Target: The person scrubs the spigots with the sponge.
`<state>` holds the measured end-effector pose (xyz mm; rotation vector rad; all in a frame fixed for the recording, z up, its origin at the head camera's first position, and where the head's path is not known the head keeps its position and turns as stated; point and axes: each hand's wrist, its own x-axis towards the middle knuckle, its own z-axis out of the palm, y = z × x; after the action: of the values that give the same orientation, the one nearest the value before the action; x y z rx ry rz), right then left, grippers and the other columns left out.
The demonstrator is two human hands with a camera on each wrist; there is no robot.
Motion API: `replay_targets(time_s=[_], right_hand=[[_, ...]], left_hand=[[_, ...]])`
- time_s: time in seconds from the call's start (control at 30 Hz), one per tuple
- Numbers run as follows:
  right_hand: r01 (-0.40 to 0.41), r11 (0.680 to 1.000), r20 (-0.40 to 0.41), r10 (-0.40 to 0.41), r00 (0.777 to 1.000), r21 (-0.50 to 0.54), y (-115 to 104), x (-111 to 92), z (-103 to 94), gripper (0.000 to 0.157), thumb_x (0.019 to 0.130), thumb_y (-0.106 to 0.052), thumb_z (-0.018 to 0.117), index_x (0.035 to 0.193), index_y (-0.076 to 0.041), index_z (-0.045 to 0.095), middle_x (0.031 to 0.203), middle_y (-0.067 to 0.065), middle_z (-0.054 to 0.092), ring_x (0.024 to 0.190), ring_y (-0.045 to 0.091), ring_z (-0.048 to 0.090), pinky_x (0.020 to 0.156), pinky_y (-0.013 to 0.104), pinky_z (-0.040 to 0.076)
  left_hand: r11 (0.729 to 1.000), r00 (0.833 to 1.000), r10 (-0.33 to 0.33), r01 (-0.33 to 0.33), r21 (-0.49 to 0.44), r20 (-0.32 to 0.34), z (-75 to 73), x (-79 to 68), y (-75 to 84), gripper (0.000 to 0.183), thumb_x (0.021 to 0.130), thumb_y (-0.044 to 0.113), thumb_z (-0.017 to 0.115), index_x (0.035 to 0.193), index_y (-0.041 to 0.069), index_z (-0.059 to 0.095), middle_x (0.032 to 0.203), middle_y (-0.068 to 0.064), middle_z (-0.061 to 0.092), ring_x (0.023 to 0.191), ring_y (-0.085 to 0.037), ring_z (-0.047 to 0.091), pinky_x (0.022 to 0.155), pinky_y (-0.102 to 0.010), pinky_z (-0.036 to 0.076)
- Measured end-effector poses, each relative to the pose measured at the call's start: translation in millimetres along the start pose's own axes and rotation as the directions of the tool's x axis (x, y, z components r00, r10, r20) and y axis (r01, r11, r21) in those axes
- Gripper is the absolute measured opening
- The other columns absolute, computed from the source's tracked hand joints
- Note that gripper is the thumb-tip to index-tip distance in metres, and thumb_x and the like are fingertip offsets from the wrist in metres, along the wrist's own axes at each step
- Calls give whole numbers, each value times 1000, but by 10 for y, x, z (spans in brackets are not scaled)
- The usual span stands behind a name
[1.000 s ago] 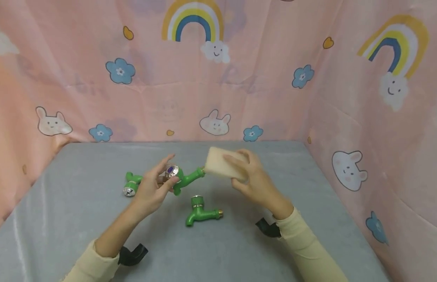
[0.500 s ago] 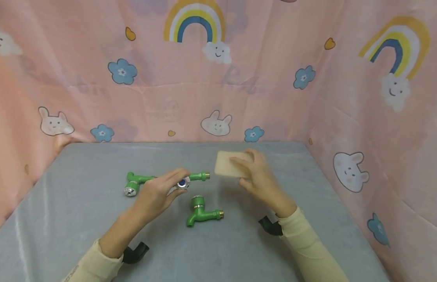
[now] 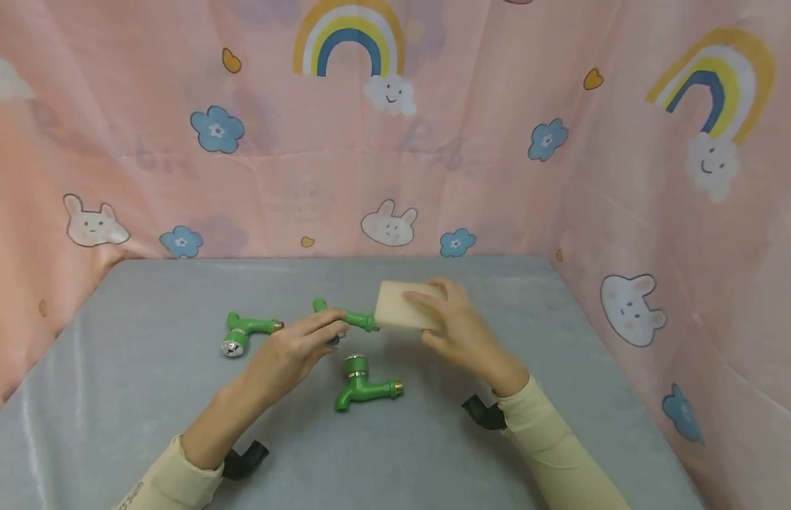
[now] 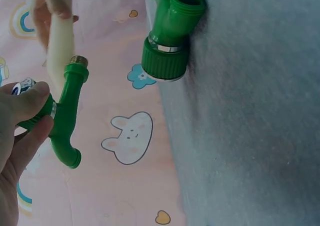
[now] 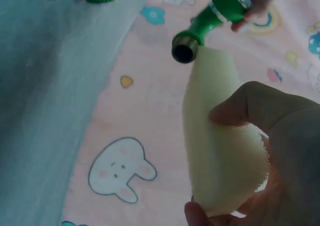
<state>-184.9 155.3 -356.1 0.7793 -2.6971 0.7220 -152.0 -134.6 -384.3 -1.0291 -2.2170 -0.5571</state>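
Note:
My left hand (image 3: 296, 354) pinches a green faucet (image 4: 65, 113) by its knob, holding it up off the table. Its brass threaded end points right, toward the sponge. In my right hand (image 3: 462, 329) is a cream rectangular sponge (image 3: 402, 304), gripped between thumb and fingers. The sponge's near end overlaps the faucet's threaded end in the head view, and in the right wrist view the sponge (image 5: 215, 131) comes right up to that end. Fingers of the left hand hide most of the faucet's knob in the head view.
A second green faucet (image 3: 363, 389) lies on the grey table (image 3: 370, 467) in front of the hands. Another green faucet (image 3: 236, 336) with a silver-topped knob lies at the left. A pink printed curtain (image 3: 274, 156) hangs behind and at the sides.
The left hand has turned the held faucet over, so its knob now faces down toward me and its spout points away. The sponge moved off to the right, then back to the threaded end.

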Motion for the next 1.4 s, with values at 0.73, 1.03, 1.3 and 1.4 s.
replay_targets(time_s=[0.73,1.03,1.3,1.4], right_hand=[[191,981,75,-188,979,-43,-156,-43,135,70,77,1,82,139,-25,63,144,21,48,131,40,44,97,51,55],[113,991,36,-111,993,-69,31,-41,-77,61,76,-1,76,133,-18,67,135,24,51,123,41,49,93,55,51],[154,988,42,-153,987,-9,-134,-23,131,63,81,-6,69,140,-23,62,141,25,48,126,41,47,93,55,52],[91,996,89,-90,992,-9,-85,-27,95,61,82,-6,67,140,-23,62,143,25,47,129,41,46,93,55,51]], left_hand=[[992,998,-63,63,-113,5,45,-6,72,52,77,-4,82,126,3,65,122,-13,66,102,-25,71,84,-31,62],[997,997,-75,75,-27,5,80,-8,51,51,76,-4,84,123,5,67,118,-11,66,79,-16,71,70,-25,61],[1000,1000,5,-5,14,-9,66,10,72,51,73,-6,86,119,6,68,118,-12,65,86,-20,73,72,-23,61],[1000,1000,6,-5,15,-18,55,8,67,52,71,-8,85,118,6,68,117,-11,65,83,-20,72,69,-24,61]])
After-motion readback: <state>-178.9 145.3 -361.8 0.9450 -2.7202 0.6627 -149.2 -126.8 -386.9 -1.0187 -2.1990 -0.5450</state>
